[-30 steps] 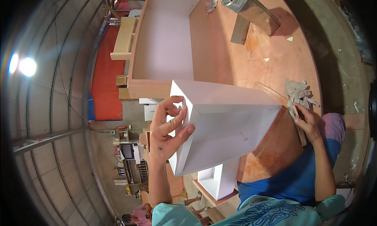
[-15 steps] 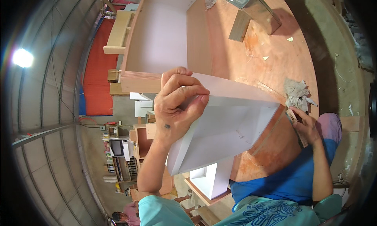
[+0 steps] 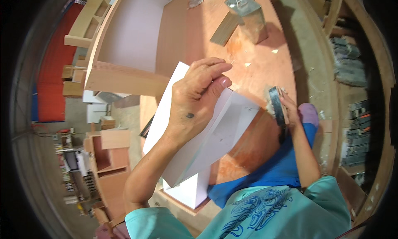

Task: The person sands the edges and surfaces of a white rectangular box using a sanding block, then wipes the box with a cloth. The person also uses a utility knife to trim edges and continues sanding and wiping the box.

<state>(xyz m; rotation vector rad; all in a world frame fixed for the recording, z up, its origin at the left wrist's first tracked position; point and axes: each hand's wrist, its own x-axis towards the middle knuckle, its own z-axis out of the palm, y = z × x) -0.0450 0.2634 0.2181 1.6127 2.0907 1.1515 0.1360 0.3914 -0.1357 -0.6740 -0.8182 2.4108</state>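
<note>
My left hand (image 3: 199, 93) is closed on the upper edge of a white box (image 3: 224, 139), its thumb and fingers pinched over the rim. The box is tilted in front of me, its open side partly showing. In my right hand (image 3: 293, 113) is a flat wooden block with a black face (image 3: 277, 105), held upright near the table's right edge, apart from the box. A pale crumpled cloth (image 3: 269, 108) lies behind the block, mostly hidden by it.
A large open wooden cabinet (image 3: 124, 79) with a white inside stands at the far left of the table (image 3: 253, 79). A metal can (image 3: 253, 25) and a wooden strip (image 3: 224, 31) are at the back. Another white box (image 3: 188, 189) stands below the held one.
The white box has turned in my left hand, and more of its outer white side shows. My right hand has turned the block so its black face shows. The whole view has shifted rightward.
</note>
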